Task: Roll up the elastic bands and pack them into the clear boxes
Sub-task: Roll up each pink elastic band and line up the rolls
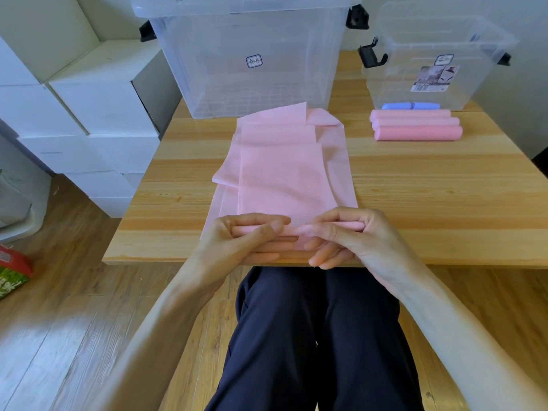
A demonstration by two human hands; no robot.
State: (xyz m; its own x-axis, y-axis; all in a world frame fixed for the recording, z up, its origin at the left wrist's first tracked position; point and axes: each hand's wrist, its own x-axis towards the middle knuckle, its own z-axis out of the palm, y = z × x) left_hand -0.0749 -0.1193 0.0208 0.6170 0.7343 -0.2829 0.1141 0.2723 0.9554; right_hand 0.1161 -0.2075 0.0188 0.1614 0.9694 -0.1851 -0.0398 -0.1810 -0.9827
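A pink elastic band (281, 161) lies flat in overlapping folds down the middle of the wooden table (430, 185). Its near end is curled into a thin roll at the table's front edge. My left hand (252, 238) pinches the left part of that roll between thumb and fingers. My right hand (347, 232) grips the right part the same way. Three finished pink rolls (415, 126) lie side by side at the back right, with blue rolls (410, 106) just behind them. A small clear box (430, 54) stands open behind those rolls. A large clear box (252, 60) with a lid stands at the back centre.
White cartons (89, 114) are stacked left of the table. A red and green packet (12, 274) lies on the wooden floor at the far left. My dark trousers (311, 336) show below the table's front edge.
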